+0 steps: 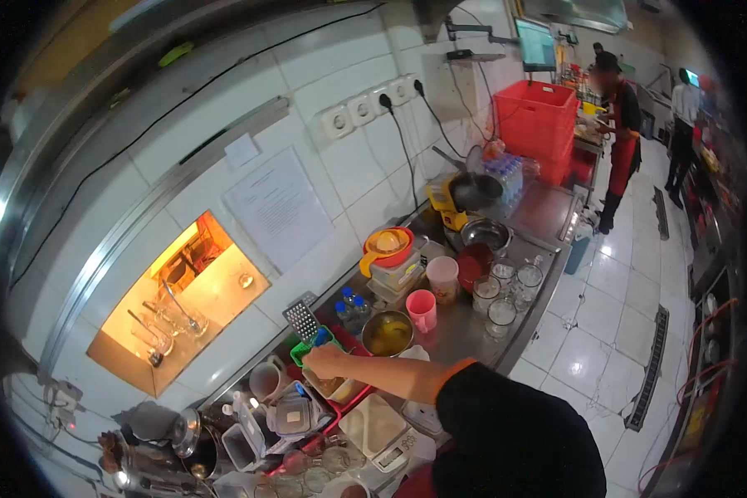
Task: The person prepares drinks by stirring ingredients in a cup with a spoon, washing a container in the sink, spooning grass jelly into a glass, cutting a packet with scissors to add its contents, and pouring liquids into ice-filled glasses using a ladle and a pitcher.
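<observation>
One right hand (324, 363) over light tub (349, 393); finger closure hidden, cannot tell; best kept steady, clear of grater (300, 314), metal bowl (373, 345); left hand out of view

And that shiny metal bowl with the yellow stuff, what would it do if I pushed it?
The metal bowl probably won't bend, since metal is usually stiff. Its smooth, shiny side might feel slippery. The yellow stuff inside could shift about if you pushed fast.

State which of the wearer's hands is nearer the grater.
Right: the right hand is just below the grater in the picture; the left hand is out of view.
</observation>
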